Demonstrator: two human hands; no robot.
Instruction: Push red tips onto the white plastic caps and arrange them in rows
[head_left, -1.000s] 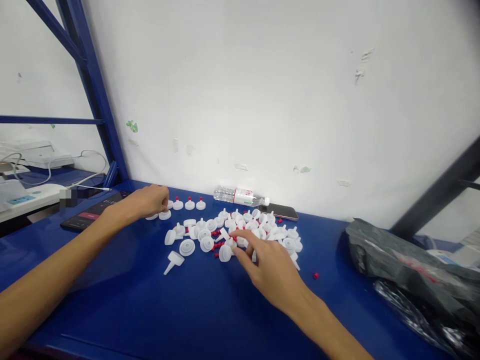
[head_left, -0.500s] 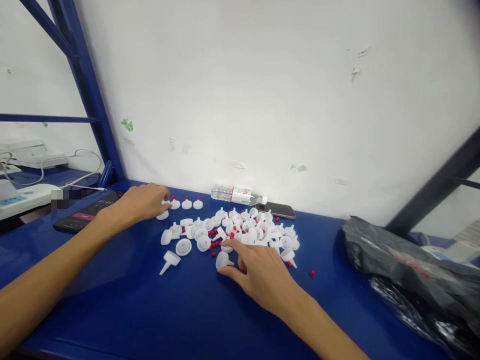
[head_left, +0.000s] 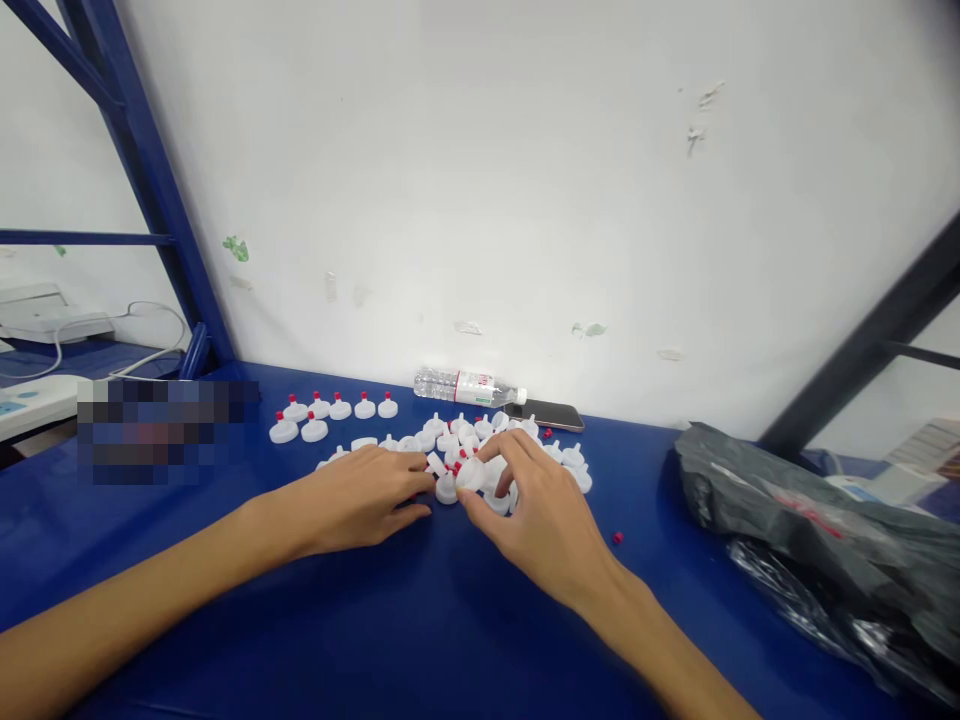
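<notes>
My right hand (head_left: 536, 500) holds a white nozzle cap (head_left: 471, 475) between thumb and fingers, tilted above the near side of a pile of similar white caps (head_left: 574, 457). To the left, my left hand (head_left: 375, 495) reaches to the pile's near edge, its thumb and fingers apart and nothing visible in them. Small red tips (head_left: 459, 462) lie among the white caps between my hands. Further left stands a group of several white caps fitted with red tips (head_left: 314, 428), upright on the table. My hands hide part of the pile.
Behind the pile, a clear water bottle (head_left: 472, 387) lies on its side by a phone (head_left: 551, 415). One loose red tip (head_left: 618, 538) rests on the blue table (head_left: 420, 630). Dark plastic bags (head_left: 795, 520) are at the right, and a white power strip (head_left: 41, 405) at the left.
My left hand has come away from the capped group at the back left and moved right to the pile. My right hand has lifted a white nozzle cap.
</notes>
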